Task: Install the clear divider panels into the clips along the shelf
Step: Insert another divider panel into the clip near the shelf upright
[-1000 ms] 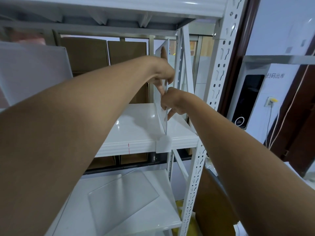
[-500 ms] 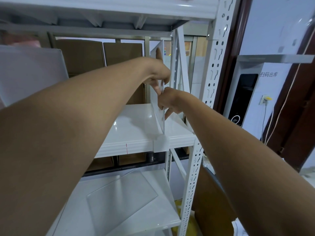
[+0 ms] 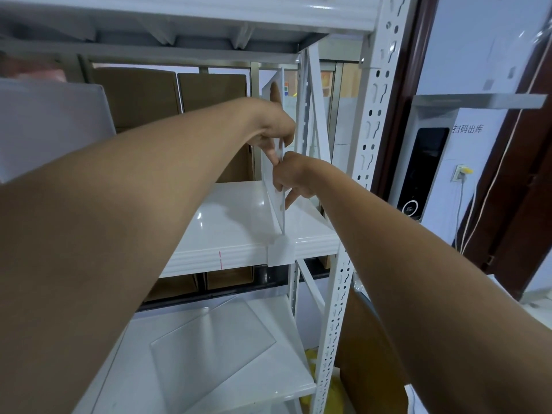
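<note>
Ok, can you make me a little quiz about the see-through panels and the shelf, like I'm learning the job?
1. True or false: only one hand holds the upright panel.
2. Where is the spare panel? A: on the top shelf. B: flat on the lower shelf. C: on the floor.
3. Fill in: the upright panel's front bottom corner meets the white ____ on the middle shelf's edge.
Key: 1 false, the left hand and the right hand both pinch it. 2 B. 3 clip.
</note>
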Demonstrator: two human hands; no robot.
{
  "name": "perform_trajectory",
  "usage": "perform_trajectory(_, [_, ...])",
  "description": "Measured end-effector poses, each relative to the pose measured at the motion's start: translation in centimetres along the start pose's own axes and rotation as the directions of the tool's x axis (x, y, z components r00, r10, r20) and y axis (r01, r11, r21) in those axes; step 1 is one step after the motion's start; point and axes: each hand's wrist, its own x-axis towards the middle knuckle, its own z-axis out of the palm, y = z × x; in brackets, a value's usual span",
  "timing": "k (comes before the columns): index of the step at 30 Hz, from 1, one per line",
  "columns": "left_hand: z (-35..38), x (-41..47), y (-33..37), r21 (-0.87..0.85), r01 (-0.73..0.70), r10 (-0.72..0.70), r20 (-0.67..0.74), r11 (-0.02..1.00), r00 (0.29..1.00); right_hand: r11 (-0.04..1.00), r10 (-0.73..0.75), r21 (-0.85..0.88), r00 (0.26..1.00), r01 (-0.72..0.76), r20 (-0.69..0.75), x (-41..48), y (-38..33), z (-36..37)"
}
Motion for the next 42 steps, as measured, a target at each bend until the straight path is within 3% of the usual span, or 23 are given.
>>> perform_trajectory(23, [0.1,1.1,-0.8,-0.077,-0.031,0.028,-0.044,0.997,0.999,1.000,-0.030,0.007,0.999,0.030,-0.024,0.4,0.2,0.4])
perform_trajectory(36, [1.3,0.6,-0.4,0.057,-0.003,0.010,-0.131,0.998,0.991,0.979,-0.159,0.112,0.984,0.168,-0.085,0.3,2.3,0.8])
perform_trajectory(42, [3.0,0.5,-1.9,-0.076,-0.017,0.007,-0.130,0.997,0.992,0.974,-0.204,0.083,0.975,0.211,-0.086,0.1,3.7,2.1])
